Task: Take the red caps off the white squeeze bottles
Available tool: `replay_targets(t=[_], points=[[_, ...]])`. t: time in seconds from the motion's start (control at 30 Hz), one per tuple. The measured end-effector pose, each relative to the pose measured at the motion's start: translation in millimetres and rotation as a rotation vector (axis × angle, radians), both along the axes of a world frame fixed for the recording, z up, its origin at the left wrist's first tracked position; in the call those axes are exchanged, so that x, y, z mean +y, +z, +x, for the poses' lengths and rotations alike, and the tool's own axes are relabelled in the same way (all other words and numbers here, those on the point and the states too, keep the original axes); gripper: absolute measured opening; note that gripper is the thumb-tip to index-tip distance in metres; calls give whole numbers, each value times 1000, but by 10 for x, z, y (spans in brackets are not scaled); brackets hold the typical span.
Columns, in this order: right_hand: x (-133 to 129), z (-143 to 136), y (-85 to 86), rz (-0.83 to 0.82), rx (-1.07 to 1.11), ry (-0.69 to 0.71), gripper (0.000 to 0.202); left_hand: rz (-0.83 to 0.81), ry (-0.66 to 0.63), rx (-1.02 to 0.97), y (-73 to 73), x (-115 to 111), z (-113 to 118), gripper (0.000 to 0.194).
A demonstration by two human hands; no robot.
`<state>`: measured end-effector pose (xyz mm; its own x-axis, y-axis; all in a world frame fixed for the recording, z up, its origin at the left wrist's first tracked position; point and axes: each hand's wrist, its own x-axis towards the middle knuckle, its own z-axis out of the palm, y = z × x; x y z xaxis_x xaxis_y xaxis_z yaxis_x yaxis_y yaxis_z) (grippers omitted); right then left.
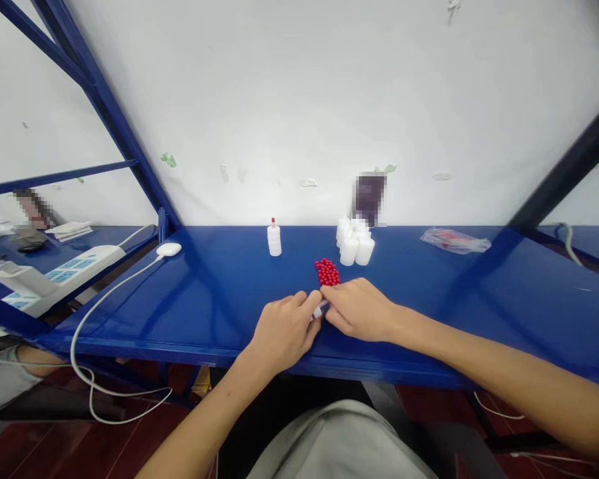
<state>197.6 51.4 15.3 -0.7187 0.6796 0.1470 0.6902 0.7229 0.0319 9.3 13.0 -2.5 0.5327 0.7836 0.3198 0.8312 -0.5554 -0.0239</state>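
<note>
1. The left hand (287,326) pinches a small pale piece (321,310) between its curled fingers and thumb; the right hand (357,309) bends its fingers at the other end, and I cannot tell whether they close on it.
2. That piece sits between both hands, above the near edge of the blue table (219,293); the fingers hide most of it.
3. Just beyond the hands lies a loose cluster of small red pieces (328,272), outside any container.
4. Farther back, a white bottle (274,241) stands upright with a red tip; its contents cannot be seen.
5. To the right stand several white bottles (357,247), packed close together, contents also hidden.
6. A clear plastic bag (454,240) lies flat near the wall, something red inside.
</note>
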Motion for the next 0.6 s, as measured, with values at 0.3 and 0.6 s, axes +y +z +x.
replay_targets(t=[0.3, 0.6], points=[[363, 361, 2, -56, 532, -39, 22, -46, 71, -166, -14, 15, -7, 18], [379, 313, -107, -47, 590, 139, 29, -64, 52, -177, -14, 24, -9, 18]])
